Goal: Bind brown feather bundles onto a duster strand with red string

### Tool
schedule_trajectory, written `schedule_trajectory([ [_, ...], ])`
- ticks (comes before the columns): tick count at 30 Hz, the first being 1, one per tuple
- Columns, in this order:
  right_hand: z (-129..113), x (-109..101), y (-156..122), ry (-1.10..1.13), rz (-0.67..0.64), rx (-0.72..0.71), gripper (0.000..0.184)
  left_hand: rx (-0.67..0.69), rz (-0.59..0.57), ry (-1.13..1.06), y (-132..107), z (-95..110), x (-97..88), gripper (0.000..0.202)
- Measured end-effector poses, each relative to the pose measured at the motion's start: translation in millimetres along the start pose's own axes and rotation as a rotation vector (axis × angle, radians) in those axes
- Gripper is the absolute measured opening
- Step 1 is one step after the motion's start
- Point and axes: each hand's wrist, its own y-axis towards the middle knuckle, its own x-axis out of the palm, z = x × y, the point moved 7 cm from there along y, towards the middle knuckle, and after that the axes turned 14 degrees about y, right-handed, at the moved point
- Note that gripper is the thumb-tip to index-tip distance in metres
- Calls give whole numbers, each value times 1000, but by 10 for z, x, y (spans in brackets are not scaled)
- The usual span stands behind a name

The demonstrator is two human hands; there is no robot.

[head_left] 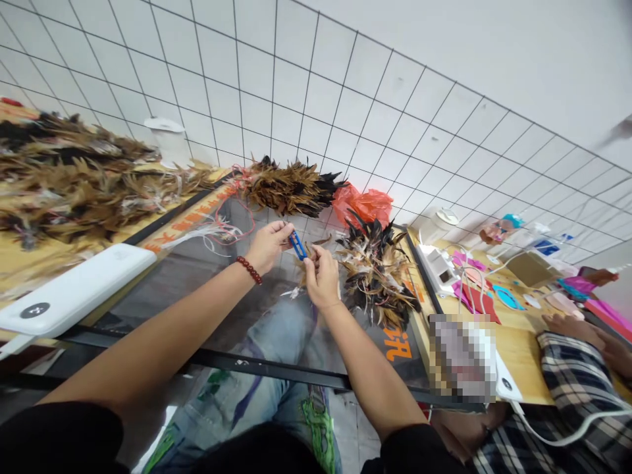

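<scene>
Over the middle of the glass-like tabletop, my left hand (269,247) pinches the upper end of a small blue slotted tool (297,245). Its exact kind is too small to tell. My right hand (323,275) is closed at the tool's lower end, with brown feather tips showing by its fingers; what exactly it grips is partly hidden. A loose pile of black, brown and white feathers (378,270) lies just right of my right hand. Behind both hands sits a thick bundle of brown and black feathers (286,187). White and pink strings (212,232) trail left of my left hand.
A red plastic bag (365,204) lies between the feather bundles. More feathers (83,178) cover the left table, near a white power bank-like device (74,286). A wire grid (296,85) stands behind. At right, a co-worker's plaid sleeve (573,368) rests by the wooden table (523,342).
</scene>
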Motion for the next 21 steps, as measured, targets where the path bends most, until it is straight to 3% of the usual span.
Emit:
schedule_trajectory([
  [4, 3, -78, -5, 41, 59, 0, 31, -57, 230, 217, 207, -18, -400, 29],
  [7, 3, -173, -11, 49, 97, -21, 28, -82, 180, 552, 427, -53, -556, 26],
  [9, -2, -265, -4, 42, 129, -32, 27, -23, 123, 848, 595, -39, -566, 25],
  [13, 15, -474, 39, 34, 222, -13, 26, 141, 107, 1231, 914, 29, -371, 5],
  [16, 68, -557, 62, 46, 268, 27, 27, 135, 32, 1393, 1090, -17, -131, 16],
  [19, 113, -542, 59, 51, 259, 43, 26, 138, -97, 1529, 1113, -109, 49, 22],
  [21, 131, -505, 56, 30, 220, 58, 26, 200, -103, 1613, 1010, -121, 84, 28],
])
